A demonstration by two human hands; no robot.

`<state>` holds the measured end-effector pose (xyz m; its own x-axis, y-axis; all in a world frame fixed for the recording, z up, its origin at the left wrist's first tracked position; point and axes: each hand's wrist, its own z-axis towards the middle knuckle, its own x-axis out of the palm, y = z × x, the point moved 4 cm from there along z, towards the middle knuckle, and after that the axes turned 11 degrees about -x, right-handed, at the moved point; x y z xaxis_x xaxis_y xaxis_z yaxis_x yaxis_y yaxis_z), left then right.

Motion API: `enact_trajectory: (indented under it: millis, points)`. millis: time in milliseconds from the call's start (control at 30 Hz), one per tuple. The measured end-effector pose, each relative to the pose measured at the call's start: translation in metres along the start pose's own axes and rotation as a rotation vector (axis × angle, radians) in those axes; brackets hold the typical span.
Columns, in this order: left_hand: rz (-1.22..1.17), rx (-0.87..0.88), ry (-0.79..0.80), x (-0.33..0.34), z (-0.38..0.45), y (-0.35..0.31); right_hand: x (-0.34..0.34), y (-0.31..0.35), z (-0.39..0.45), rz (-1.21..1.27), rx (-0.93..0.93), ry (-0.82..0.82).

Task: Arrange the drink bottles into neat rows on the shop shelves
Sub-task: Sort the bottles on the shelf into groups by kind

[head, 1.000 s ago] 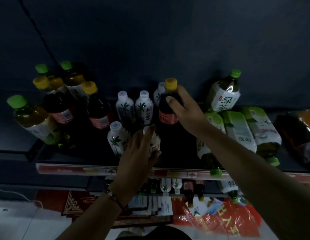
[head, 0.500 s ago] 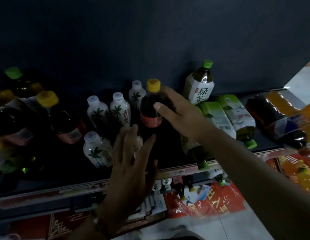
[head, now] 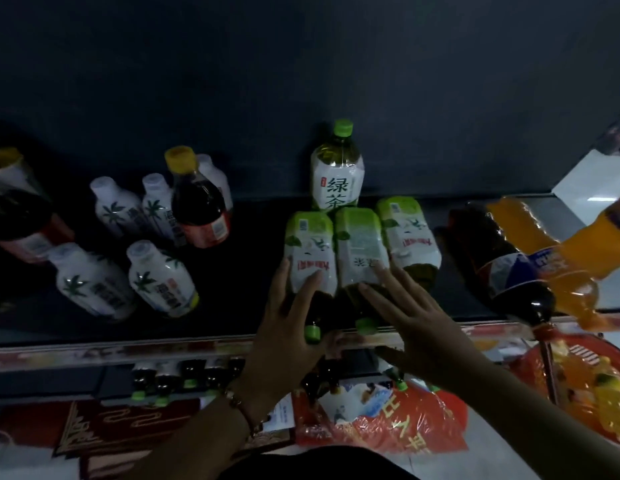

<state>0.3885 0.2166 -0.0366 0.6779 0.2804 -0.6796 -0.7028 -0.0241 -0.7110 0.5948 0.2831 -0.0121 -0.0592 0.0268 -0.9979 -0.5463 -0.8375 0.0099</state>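
Three green tea bottles lie on their sides on the dark shelf (head: 253, 237), caps toward me: the left one (head: 310, 251), the middle one (head: 360, 247) and the right one (head: 407, 237). A fourth green tea bottle (head: 338, 171) stands upright behind them. My left hand (head: 287, 327) rests with spread fingers on the left lying bottle. My right hand (head: 415, 317) lies flat, fingers apart, over the neck of the middle one. A dark tea bottle with a yellow cap (head: 197, 202) stands among white palm-print bottles (head: 159, 277) to the left.
A cola bottle (head: 502, 261) and orange soda bottles (head: 578, 258) lie at the right end of the shelf. More dark bottles (head: 21, 220) stand at far left. A lower shelf holds bottles (head: 170, 375); red packaging (head: 381, 424) sits on the floor.
My right hand let go of the yellow-capped dark bottle, which now stands by the white bottles. Both hands moved right onto the lying green tea bottles. The view shifted right.
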Motion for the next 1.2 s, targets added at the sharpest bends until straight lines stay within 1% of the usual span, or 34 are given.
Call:
enact_trajectory:
  millis: [100,133,233,333,433,467,533,600,633,733,867,967,1033,1100,1167,1200]
  points:
    - [-0.010,-0.034,-0.043,0.002,-0.003,-0.005,0.006,0.001,0.011,-0.010,-0.082,-0.199]
    - [0.006,-0.039,-0.055,0.001,-0.003,-0.007,0.006,0.000,0.015,-0.017,-0.104,-0.243]
    - [0.016,-0.068,-0.113,-0.012,-0.002,-0.012,0.006,-0.001,0.023,-0.007,-0.198,-0.287]
    - [-0.061,-0.113,-0.187,-0.039,0.003,-0.026,0.004,-0.001,0.022,0.023,-0.334,-0.312]
    - [-0.109,-0.187,-0.280,-0.070,0.013,-0.041,-0.012,-0.003,0.029,0.106,-0.384,-0.364]
    - [-0.085,-0.192,-0.325,-0.079,0.019,-0.047,-0.016,-0.003,0.034,0.080,-0.399,-0.354]
    - [0.022,-0.175,-0.386,-0.092,0.034,-0.060,-0.017,-0.002,0.044,-0.044,-0.442,-0.244]
    - [0.145,-0.157,-0.376,-0.097,0.052,-0.071,-0.007,-0.001,0.050,-0.122,-0.463,-0.115]
    - [0.204,-0.149,-0.350,-0.096,0.061,-0.075,-0.003,0.001,0.053,-0.139,-0.462,-0.076]
    - [0.336,-0.114,-0.332,-0.092,0.080,-0.082,-0.001,0.008,0.061,-0.144,-0.436,-0.105]
    - [0.345,-0.132,-0.347,-0.090,0.088,-0.077,-0.007,0.011,0.068,-0.099,-0.423,-0.152]
    - [0.278,-0.130,-0.332,-0.085,0.089,-0.073,-0.032,0.006,0.063,0.092,-0.370,-0.242]
    - [0.211,-0.119,-0.305,-0.081,0.088,-0.070,-0.057,0.006,0.063,0.298,-0.306,-0.321]
    - [0.137,-0.121,-0.279,-0.079,0.088,-0.068,-0.080,0.000,0.067,0.632,-0.162,-0.400]
    - [0.074,-0.103,-0.245,-0.079,0.088,-0.065,-0.093,-0.009,0.074,0.989,0.016,-0.429]
    - [0.050,-0.088,-0.213,-0.078,0.087,-0.062,-0.096,-0.012,0.076,1.062,0.059,-0.431]
